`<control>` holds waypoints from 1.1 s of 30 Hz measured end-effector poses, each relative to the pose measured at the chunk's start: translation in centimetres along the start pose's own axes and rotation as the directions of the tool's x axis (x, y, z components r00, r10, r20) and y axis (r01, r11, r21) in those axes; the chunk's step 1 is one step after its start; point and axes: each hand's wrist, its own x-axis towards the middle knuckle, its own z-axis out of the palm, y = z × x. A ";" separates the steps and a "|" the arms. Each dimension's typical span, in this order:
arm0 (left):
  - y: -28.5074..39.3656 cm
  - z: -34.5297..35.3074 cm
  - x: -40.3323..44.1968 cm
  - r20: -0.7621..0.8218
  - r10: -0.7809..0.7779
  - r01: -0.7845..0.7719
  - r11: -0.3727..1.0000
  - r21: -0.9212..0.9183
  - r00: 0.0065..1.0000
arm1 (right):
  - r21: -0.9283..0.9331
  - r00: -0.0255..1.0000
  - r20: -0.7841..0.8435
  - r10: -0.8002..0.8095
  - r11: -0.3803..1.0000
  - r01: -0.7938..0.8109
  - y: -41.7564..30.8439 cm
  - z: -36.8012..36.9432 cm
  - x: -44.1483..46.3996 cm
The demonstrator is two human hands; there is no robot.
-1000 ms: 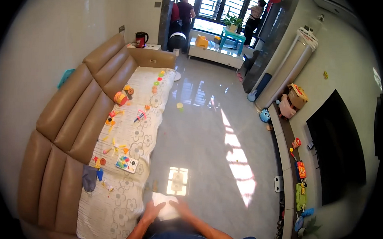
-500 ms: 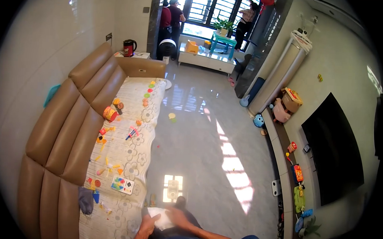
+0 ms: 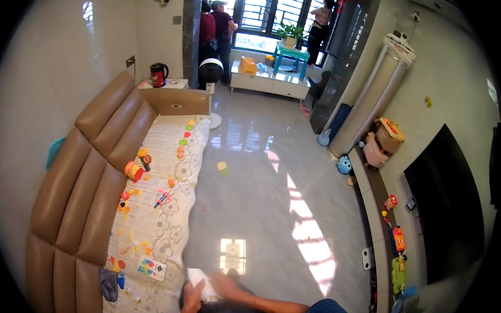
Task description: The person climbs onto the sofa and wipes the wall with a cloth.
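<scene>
My left hand (image 3: 192, 295) is closed on the near left edge of a white sheet (image 3: 198, 276), at the bottom of the view. Whether the sheet is cloth or paper I cannot tell. My right hand (image 3: 225, 287) lies against its right side, smeared by motion, so its fingers do not show clearly. Both hands are above my lap, beside the front edge of the sofa.
On my left, a brown sofa (image 3: 95, 189) has a flowered cover (image 3: 166, 211) strewn with toys. Yellow and green pieces (image 3: 222, 167) lie on the grey floor (image 3: 249, 206). A TV cabinet (image 3: 373, 227) runs along the right wall. Several people stand by the far window.
The camera view has shifted slightly, moving the room's contents in the frame. My left hand still grips the white sheet, which now looks narrower; my right hand remains blurred against it.
</scene>
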 end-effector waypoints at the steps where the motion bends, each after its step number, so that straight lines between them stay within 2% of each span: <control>1: 1.0 1.3 0.4 -0.017 0.032 -0.031 0.998 0.058 0.999 | 0.025 1.000 0.010 -0.006 1.000 0.006 0.5 -0.5 0.7; 2: 2.0 2.4 0.9 -0.009 0.060 -0.059 0.994 0.096 0.998 | 0.052 1.000 0.025 -0.007 0.999 0.006 1.0 -0.8 1.2; 4: 2.9 3.6 0.5 -0.022 0.082 -0.077 0.983 0.164 0.996 | 0.170 0.986 0.118 0.117 0.976 -0.137 1.0 -1.7 2.2; 5: 2.4 3.7 1.1 -0.005 0.123 -0.118 0.966 0.231 0.992 | 0.239 0.990 0.079 0.115 0.962 -0.131 2.0 -1.2 2.4; 6: 1.6 3.4 1.5 0.003 0.151 -0.145 0.943 0.299 0.988 | 0.283 0.991 0.112 0.067 0.954 -0.096 3.6 -1.2 2.3; 7: 2.6 4.3 0.9 -0.012 0.110 -0.105 0.970 0.220 0.994 | 0.360 0.988 0.124 0.094 0.923 -0.133 2.7 -2.1 2.1; 9: 3.8 5.2 0.2 -0.014 0.040 -0.036 0.982 0.184 0.999 | 0.212 0.991 0.096 0.095 0.971 -0.114 1.8 -3.9 2.2; 10: 3.3 5.2 1.0 -0.003 0.051 -0.050 0.987 0.154 0.999 | 0.225 0.977 0.149 0.152 0.957 -0.183 1.0 -4.6 2.6; 12: 2.6 5.4 1.7 0.016 0.014 -0.018 0.969 0.247 1.000 | 0.173 0.999 0.013 0.035 0.984 -0.036 0.7 -4.8 2.2; 14: 0.2 5.7 2.9 0.021 -0.004 0.000 0.981 0.194 1.000 | 0.149 0.992 -0.093 -0.088 0.984 0.101 0.9 -5.0 2.1; 15: 1.3 6.4 2.1 0.045 0.001 -0.009 0.987 0.159 0.999 | 0.164 0.997 -0.053 -0.056 0.984 0.064 1.6 -4.9 1.8; 17: 1.6 6.6 2.0 0.048 -0.019 0.008 0.977 0.215 0.999 | 0.186 1.000 0.014 0.006 0.983 -0.009 2.9 -4.4 1.5; 20: 3.1 7.3 1.3 0.055 -0.007 -0.010 0.954 0.300 0.998 | 0.188 1.000 0.021 0.012 0.982 -0.015 3.5 -4.7 1.4; 22: 4.2 7.9 0.8 0.077 0.034 -0.061 0.923 0.381 0.996 | 0.267 0.998 0.050 0.046 0.962 -0.058 5.2 -4.2 1.1; 23: 3.9 8.2 1.0 0.105 0.024 -0.059 0.937 0.346 0.994 | 0.302 0.996 0.059 0.069 0.950 -0.084 6.0 -4.3 0.9; 26: 3.2 8.4 1.3 0.190 0.010 -0.065 0.957 0.284 0.982 | 0.331 0.987 0.074 0.142 0.930 -0.159 2.3 -7.5 0.3; 27: 2.8 8.7 1.4 0.210 0.011 -0.071 0.957 0.281 0.978 | 0.257 0.996 0.031 0.088 0.962 -0.093 2.3 -8.0 0.2; 30: 3.2 10.1 1.7 0.230 -0.053 -0.032 0.936 0.349 0.972 | 0.194 0.994 -0.107 0.019 0.981 0.002 2.7 -8.9 -0.8; 31: 3.0 10.6 2.0 0.239 -0.048 -0.033 0.946 0.323 0.970 | 0.155 0.984 -0.176 0.001 0.988 0.027 3.4 -8.4 -1.2; 32: 2.3 10.8 2.9 0.246 -0.034 -0.067 0.917 0.393 0.969 | 0.107 0.967 -0.253 -0.017 0.993 0.045 4.4 -7.9 -1.3; 33: 1.6 11.0 3.7 0.264 -0.017 -0.077 0.936 0.342 0.964 | 0.071 0.959 -0.284 -0.002 0.997 0.023 4.2 -8.0 -1.7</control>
